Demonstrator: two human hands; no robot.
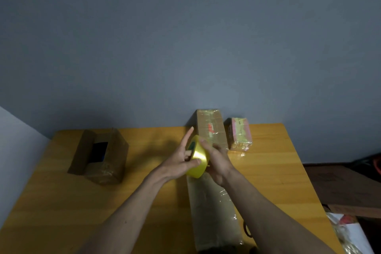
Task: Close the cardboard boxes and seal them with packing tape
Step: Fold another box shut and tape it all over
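Note:
A yellow roll of packing tape (198, 156) is held in the air above the wooden table (61, 202). My left hand (181, 161) holds it with the thumb on the outer band and a finger in the core, the other fingers straight. My right hand (216, 161) grips the roll's right side. Below them a long cardboard box (214, 212) lies closed, with clear tape on it. An open cardboard box (103, 156) stands at the left with its flap raised and something dark inside.
Two taped boxes stand against the back wall: a tall brown one (210, 128) and a smaller pinkish one (240, 134). A small dark loop (246, 230) lies by the long box. Right of the table are a dark board (340, 187) and papers (346, 229).

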